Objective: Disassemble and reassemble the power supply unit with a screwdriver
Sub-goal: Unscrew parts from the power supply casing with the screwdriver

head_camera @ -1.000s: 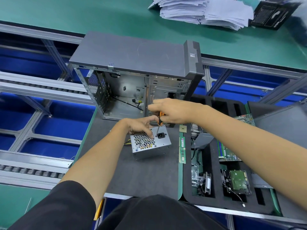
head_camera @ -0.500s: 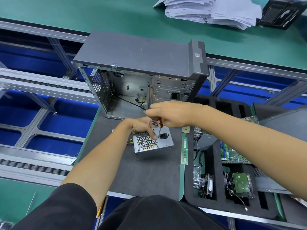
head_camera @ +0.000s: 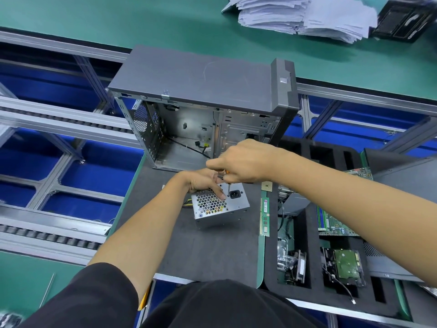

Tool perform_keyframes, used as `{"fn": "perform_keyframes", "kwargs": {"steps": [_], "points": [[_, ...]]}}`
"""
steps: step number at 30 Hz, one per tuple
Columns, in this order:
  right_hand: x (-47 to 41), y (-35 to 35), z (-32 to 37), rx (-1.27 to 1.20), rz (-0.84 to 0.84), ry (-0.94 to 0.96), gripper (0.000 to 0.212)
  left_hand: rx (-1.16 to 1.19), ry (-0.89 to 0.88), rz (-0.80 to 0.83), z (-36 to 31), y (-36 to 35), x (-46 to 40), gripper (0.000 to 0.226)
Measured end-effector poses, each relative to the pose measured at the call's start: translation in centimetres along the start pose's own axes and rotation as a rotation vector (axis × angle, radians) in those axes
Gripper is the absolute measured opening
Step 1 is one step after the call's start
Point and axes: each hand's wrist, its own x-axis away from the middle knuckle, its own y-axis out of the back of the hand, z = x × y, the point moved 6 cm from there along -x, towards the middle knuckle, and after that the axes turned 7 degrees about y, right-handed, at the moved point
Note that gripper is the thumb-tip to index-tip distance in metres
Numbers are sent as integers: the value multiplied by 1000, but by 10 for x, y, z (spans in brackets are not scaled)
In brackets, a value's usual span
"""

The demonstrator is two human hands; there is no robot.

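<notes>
The silver, honeycomb-vented power supply unit [head_camera: 220, 205] sits upright on the surface [head_camera: 212, 252]. Your left hand [head_camera: 203, 179] presses its grille with flat fingers, and your right hand [head_camera: 246, 162] grips the screwdriver [head_camera: 228, 185].

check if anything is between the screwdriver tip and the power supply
Nothing visible does. The right hand holds the screwdriver with its tip down at the power supply top face, just left of the socket. The left hand rests on the grille beside the shaft, a fingertip close by but not under it.
</notes>
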Motion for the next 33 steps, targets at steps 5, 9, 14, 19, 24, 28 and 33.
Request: {"fn": "perform_keyframes", "kwargs": {"steps": [5,9,14,19,24,28,33], "points": [[0,2,0,-249,7,-11,22,53,-5,53,-2,-2,4,33],[0,-1,-5,-80,17,-28,16,37,-86,45,-11,-6,7,37],[3,-4,-7,-221,19,-51,28,6,-109,6,-11,-3,5,35],[4,-3,-7,-114,14,-40,24,16,-127,23,-13,-4,4,38],[5,-5,-10,-292,18,-73,34,24,-147,16,-13,-5,1,36],[6,-2,-7,-315,7,-55,31,4,-134,14,-14,-6,3,31],[6,-5,-9,-148,-1,-63,25,-39,-121,-25,-13,-2,1,32]]}}
